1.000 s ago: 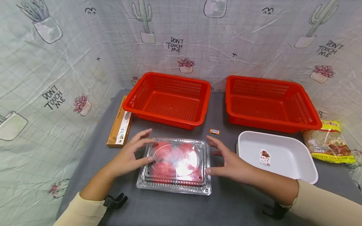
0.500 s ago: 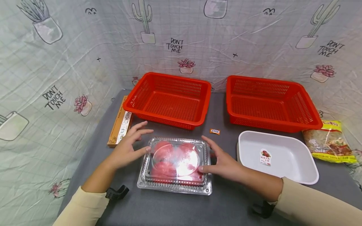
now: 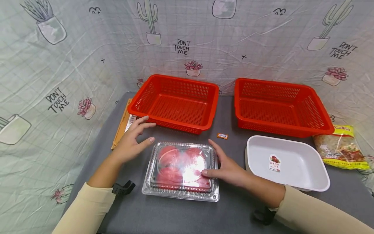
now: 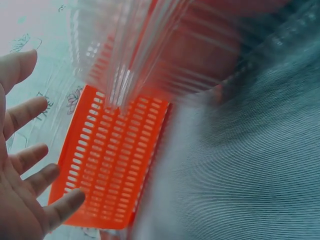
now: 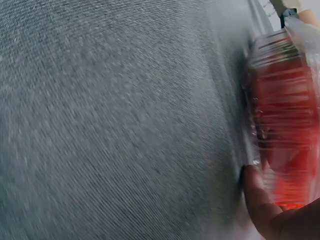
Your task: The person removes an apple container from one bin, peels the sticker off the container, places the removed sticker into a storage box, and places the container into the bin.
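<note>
- Left hand (image 3: 131,142) is wide open, holding nothing; right hand (image 3: 227,167) is spread too, thumb over the clear box (image 3: 175,172), no grip.
- Box stayed on the tabletop (image 3: 169,216); left hand moved off toward the left red basket (image 3: 179,109), so maybe only the right matters now.
- Only the right wrist view shows a fingertip low beside the box.

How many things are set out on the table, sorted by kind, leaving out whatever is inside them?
Red baskets: 2
Clear plastic container: 1
White tray: 1
Brown box: 1
Yellow-ended bag: 1
Small orange packet: 1
Total: 7
</note>
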